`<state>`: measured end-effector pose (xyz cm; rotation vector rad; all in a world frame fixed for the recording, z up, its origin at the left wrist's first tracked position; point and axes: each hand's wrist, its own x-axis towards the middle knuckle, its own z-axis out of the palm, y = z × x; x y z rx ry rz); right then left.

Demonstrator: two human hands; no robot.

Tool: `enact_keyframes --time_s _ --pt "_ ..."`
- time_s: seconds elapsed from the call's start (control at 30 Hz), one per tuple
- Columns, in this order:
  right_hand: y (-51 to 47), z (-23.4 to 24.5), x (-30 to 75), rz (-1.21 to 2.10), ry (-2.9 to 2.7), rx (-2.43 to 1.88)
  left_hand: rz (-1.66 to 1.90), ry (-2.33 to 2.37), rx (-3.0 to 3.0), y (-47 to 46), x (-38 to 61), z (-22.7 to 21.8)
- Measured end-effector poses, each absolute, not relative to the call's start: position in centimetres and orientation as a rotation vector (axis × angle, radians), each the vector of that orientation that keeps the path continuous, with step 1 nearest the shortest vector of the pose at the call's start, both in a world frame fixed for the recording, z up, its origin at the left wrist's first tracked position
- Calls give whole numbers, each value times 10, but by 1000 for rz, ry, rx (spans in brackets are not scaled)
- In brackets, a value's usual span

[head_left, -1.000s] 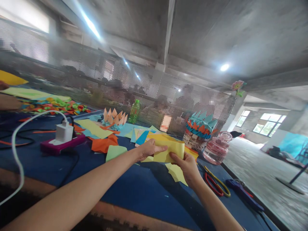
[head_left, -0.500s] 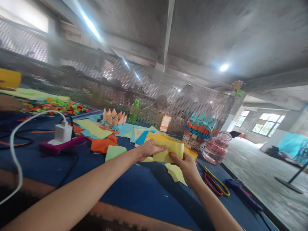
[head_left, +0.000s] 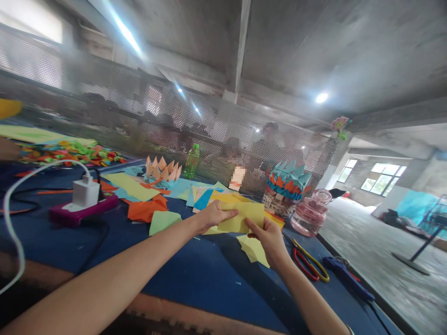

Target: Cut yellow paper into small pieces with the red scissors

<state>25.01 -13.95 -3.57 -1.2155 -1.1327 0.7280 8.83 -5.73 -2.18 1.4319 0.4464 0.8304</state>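
Observation:
A small rectangle of yellow paper (head_left: pixel 249 211) is held up between both hands, just above the blue table (head_left: pixel 195 279). My left hand (head_left: pixel 213 217) pinches its left end, thumb on the near face. On the lower right part, my right hand (head_left: pixel 268 234) grips with the thumb in front; its other fingers are mostly hidden behind the sheet. More yellow sheets (head_left: pixel 228 197) lie behind the held paper. A pale yellow scrap (head_left: pixel 254 251) rests under my right hand, and a light green sheet (head_left: pixel 163 222) lies left of my left forearm.
Scissors (head_left: pixel 309 260) and a blue-handled tool (head_left: pixel 349 279) lie at the right. Behind stand a pink jar (head_left: pixel 309 216), folded-paper pieces in a container (head_left: pixel 282 202) and a green bottle (head_left: pixel 192 160). A purple power strip (head_left: pixel 84 211) with a white charger sits left, near coloured paper bits (head_left: pixel 70 153).
The view has turned slightly, so everything sits a little further left. Both hands keep their grip on the yellow paper, which looks nearly the same. At far left, the other yellow sheet is lower.

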Motion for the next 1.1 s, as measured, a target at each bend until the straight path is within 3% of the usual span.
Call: enact_keyframes --time_s 1.1 --pt "-139 -36 251 813 -1108 -1222 810 473 1417 -62 86 -17"
